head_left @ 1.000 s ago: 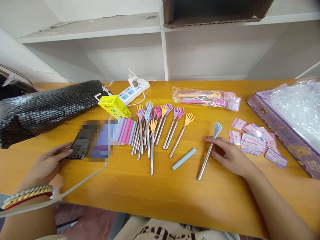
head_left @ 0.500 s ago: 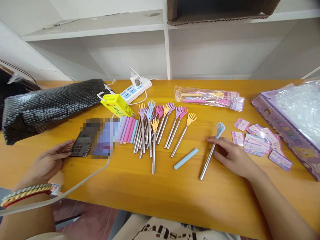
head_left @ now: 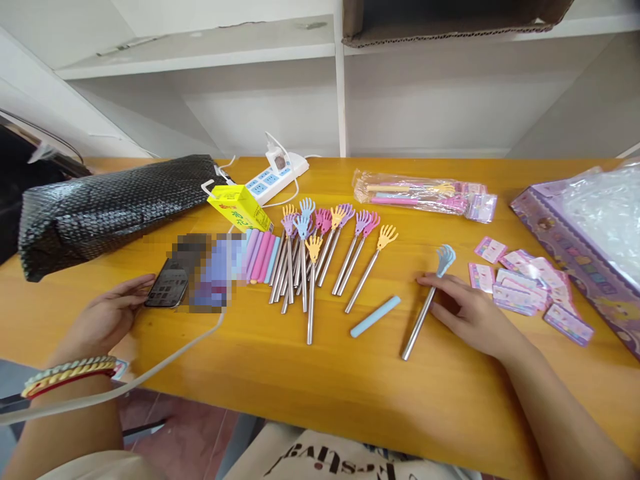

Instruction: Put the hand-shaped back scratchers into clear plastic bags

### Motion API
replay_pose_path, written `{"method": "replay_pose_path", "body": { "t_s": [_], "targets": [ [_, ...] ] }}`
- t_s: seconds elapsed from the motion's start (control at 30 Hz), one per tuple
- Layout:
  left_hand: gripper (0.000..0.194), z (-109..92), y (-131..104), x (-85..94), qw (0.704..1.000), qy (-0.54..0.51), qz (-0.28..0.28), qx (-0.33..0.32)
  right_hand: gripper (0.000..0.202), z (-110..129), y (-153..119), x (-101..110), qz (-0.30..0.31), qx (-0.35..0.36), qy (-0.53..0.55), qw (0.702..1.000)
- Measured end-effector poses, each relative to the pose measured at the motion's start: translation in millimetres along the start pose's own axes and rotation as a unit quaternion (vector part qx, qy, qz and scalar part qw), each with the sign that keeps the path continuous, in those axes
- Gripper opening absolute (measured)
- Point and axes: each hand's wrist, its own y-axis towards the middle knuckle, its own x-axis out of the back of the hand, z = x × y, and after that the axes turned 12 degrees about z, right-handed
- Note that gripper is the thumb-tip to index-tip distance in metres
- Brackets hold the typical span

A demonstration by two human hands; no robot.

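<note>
My left hand [head_left: 107, 310] grips the edge of a smartphone [head_left: 166, 283] at the left of the table; part of the phone's picture is blurred. My right hand [head_left: 470, 313] pinches a back scratcher [head_left: 419, 323] with a light blue hand-shaped head and a metal rod, tilted with its lower end near the tabletop. Just left of it lies a loose light blue handle sleeve [head_left: 375, 317]. Several more back scratchers [head_left: 311, 300], with yellow, blue, purple and pink heads, are heaped mid-table. Beside them, purple, pink and blue sleeves [head_left: 263, 257] lie in a row.
Small printed cards [head_left: 525, 283] are scattered right of my right hand, near a purple box [head_left: 565, 243] holding clear plastic. Bagged back scratchers [head_left: 420, 195] lie farther back. A yellow carton [head_left: 240, 205], power strip [head_left: 277, 180] and black bubble-wrapped parcel [head_left: 115, 207] stand left. A white cable [head_left: 165, 367] crosses the front.
My viewpoint has turned slightly left, so everything sits a little farther right in the picture. Both hands keep the same hold, and nothing on the table has visibly moved.
</note>
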Motion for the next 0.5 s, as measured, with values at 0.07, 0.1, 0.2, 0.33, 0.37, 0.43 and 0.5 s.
{"method": "replay_pose_path", "body": {
  "t_s": [0.07, 0.1, 0.2, 0.33, 0.37, 0.43, 0.5],
  "targets": [
    [0.039, 1.4, 2.0, 2.4, 1.000, 0.001, -0.003, -0.007, 0.041, -0.7, -0.2, -0.3, 0.004, -0.001, 0.003, 1.000],
    [0.040, 2.2, 3.3, 3.8, 1.000, 0.000, 0.003, -0.008, 0.041, -1.0, -0.4, -0.4, 0.005, -0.004, 0.004, 1.000],
    [0.038, 3.7, 6.7, 7.5, 1.000, -0.011, 0.016, -0.019, 0.041, -1.3, -0.7, -0.3, 0.013, -0.012, 0.004, 1.000],
    [0.032, 3.6, 6.1, 8.2, 0.999, -0.013, 0.001, -0.033, 0.040, -0.3, -0.5, 0.2, 0.014, -0.013, 0.003, 1.000],
    [0.032, 3.6, 5.1, 7.7, 1.000, -0.003, 0.001, -0.029, 0.040, 0.0, -0.4, 0.3, 0.014, -0.013, 0.003, 1.000],
    [0.038, 4.0, 2.9, 6.2, 0.999, 0.028, 0.003, -0.024, 0.040, 0.3, -0.2, 0.4, 0.015, -0.013, 0.001, 1.000],
    [0.046, 5.0, 1.8, 4.5, 0.998, 0.058, 0.001, -0.027, 0.040, 0.2, -0.2, 0.4, 0.014, -0.014, 0.000, 1.000]
  ]
}}
